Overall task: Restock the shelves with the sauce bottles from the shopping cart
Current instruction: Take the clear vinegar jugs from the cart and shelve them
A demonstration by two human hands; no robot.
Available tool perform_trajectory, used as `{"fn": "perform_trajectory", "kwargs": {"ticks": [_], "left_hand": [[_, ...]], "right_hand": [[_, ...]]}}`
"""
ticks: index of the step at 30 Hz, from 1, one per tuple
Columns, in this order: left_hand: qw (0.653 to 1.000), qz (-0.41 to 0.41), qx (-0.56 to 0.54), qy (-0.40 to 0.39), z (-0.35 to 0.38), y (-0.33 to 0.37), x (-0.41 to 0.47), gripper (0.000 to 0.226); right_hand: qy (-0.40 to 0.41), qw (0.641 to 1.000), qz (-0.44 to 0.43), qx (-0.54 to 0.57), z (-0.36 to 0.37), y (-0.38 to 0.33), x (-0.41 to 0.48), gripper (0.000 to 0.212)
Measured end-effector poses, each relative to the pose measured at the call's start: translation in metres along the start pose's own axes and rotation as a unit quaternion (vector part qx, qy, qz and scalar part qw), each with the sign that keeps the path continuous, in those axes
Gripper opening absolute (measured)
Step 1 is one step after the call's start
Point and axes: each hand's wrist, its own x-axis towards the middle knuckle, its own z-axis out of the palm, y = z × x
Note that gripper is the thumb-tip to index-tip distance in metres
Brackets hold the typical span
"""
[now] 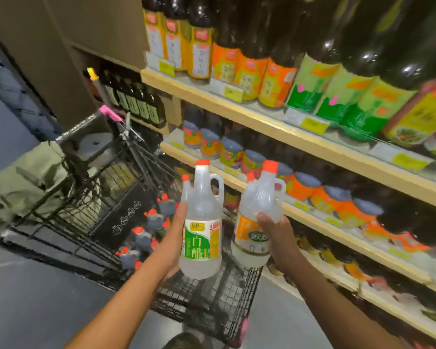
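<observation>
As the shelves await stock, the left hand grips the green-labelled bottle, the right hand the orange-labelled bottle, above the cart.

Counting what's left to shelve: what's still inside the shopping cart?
Several grey bottles with red caps sit in the shopping cart, beside a black panel. The held green-label bottle, orange-label bottle and left forearm hide part of the basket.

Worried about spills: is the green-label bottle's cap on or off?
On. An orange cap sits on the neck of the green-label bottle, which the left hand holds upright.
</observation>
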Motion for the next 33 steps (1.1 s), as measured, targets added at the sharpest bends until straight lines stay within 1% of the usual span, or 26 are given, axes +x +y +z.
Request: {"fn": "perform_trajectory", "kwargs": {"ticks": [2, 3, 6, 8, 11, 14, 16, 17, 18, 19, 20, 21, 22, 25, 28, 30, 33], "left_hand": [[0.999, -0.008, 0.033, -0.042, 0.02, 0.001, 0.011, 0.072], [0.997, -0.016, 0.051, -0.061, 0.032, 0.002, 0.016, 0.069], [0.985, -0.043, 0.095, -0.139, 0.072, 0.001, 0.029, 0.055], [0.973, -0.061, 0.122, -0.185, 0.101, -0.004, 0.035, 0.054], [0.951, -0.095, 0.156, -0.249, 0.144, -0.021, 0.041, 0.067], [0.916, -0.134, 0.194, -0.325, 0.194, -0.047, 0.037, 0.086], [0.893, -0.183, 0.198, -0.361, 0.23, -0.067, 0.026, 0.102], [0.882, -0.199, 0.197, -0.38, 0.247, -0.08, 0.02, 0.105], [0.872, -0.198, 0.196, -0.402, 0.264, -0.094, 0.013, 0.097], [0.864, -0.189, 0.199, -0.422, 0.28, -0.107, 0.003, 0.08], [0.85, -0.187, 0.209, -0.445, 0.295, -0.121, -0.007, 0.066], [0.833, -0.198, 0.224, -0.466, 0.31, -0.133, -0.019, 0.057], [0.817, -0.21, 0.243, -0.479, 0.324, -0.146, -0.03, 0.055], [0.779, -0.218, 0.306, -0.502, 0.364, -0.178, -0.062, 0.063], [0.746, -0.23, 0.326, -0.533, 0.399, -0.211, -0.091, 0.073], [0.732, -0.233, 0.331, -0.548, 0.421, -0.232, -0.107, 0.074], [0.712, -0.22, 0.348, -0.568, 0.451, -0.258, -0.127, 0.09]], "right_hand": [[0.063, 0.998, 0.001, 0.013, -0.021, -0.004, -0.015, 0.044], [0.087, 0.996, -0.004, 0.019, -0.031, -0.003, -0.023, 0.046], [0.159, 0.986, -0.031, 0.03, -0.061, 0.0, -0.054, 0.065], [0.216, 0.974, -0.044, 0.052, -0.081, 0.005, -0.078, 0.067], [0.308, 0.946, -0.046, 0.085, -0.108, 0.014, -0.119, 0.065], [0.392, 0.913, -0.039, 0.106, -0.136, 0.024, -0.167, 0.066], [0.449, 0.885, -0.033, 0.116, -0.153, 0.031, -0.202, 0.067], [0.475, 0.871, -0.031, 0.12, -0.161, 0.035, -0.221, 0.069], [0.499, 0.857, -0.031, 0.125, -0.169, 0.039, -0.24, 0.071], [0.521, 0.843, -0.032, 0.129, -0.176, 0.044, -0.259, 0.071], [0.541, 0.829, -0.034, 0.135, -0.183, 0.048, -0.278, 0.071], [0.559, 0.816, -0.037, 0.14, -0.19, 0.052, -0.297, 0.07], [0.576, 0.804, -0.038, 0.145, -0.196, 0.055, -0.315, 0.071], [0.622, 0.767, -0.04, 0.151, -0.217, 0.066, -0.366, 0.074], [0.653, 0.738, -0.043, 0.162, -0.238, 0.075, -0.409, 0.067], [0.668, 0.722, -0.051, 0.171, -0.253, 0.081, -0.433, 0.065], [0.681, 0.708, -0.057, 0.177, -0.278, 0.092, -0.464, 0.066]]}}
